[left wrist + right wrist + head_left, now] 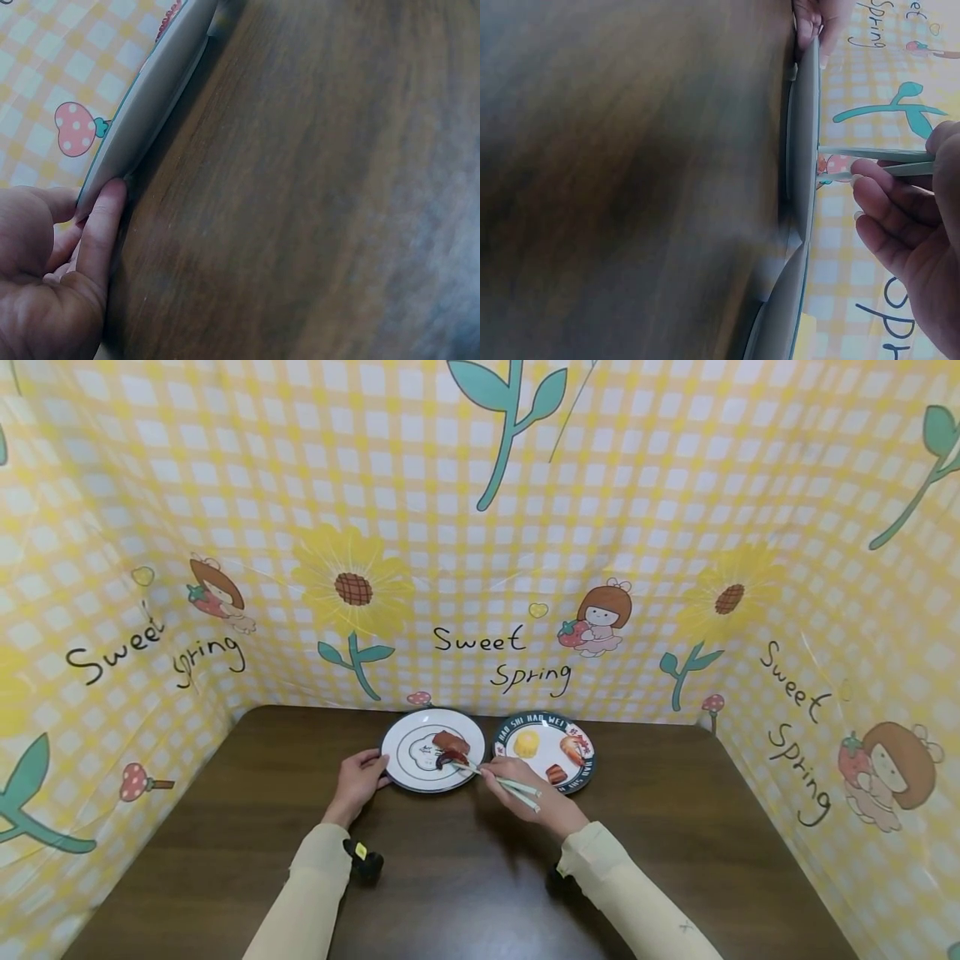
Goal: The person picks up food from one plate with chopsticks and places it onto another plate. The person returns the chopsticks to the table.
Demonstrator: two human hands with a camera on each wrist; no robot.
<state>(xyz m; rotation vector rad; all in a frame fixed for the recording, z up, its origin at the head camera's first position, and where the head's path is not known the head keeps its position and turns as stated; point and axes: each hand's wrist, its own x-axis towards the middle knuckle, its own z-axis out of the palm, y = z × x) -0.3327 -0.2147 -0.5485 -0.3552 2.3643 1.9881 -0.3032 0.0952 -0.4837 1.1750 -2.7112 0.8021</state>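
My left hand (357, 785) pinches the left rim of a white plate (405, 768) with a dark edge and a printed design; in the left wrist view, the thumb and fingers (101, 232) lie on either side of the rim. Reddish-brown food (452, 743) with a darker part lies on that plate, right of its middle. In my right hand (532, 793) is a pair of pale green chopsticks (519, 792), their tips at the dark part of the food. Whether the tips grip it, I cannot tell. The right wrist view shows the chopsticks (877, 154) above the plate's edge.
Touching or just right of the white plate stands a second plate (583, 768) with a green lettered rim. It bears a yellow piece (527, 744), a red-and-white piece (573, 749) and a brownish-red piece (556, 774). A checked cloth (480, 560) closes off the back and sides of the brown table (450, 877).
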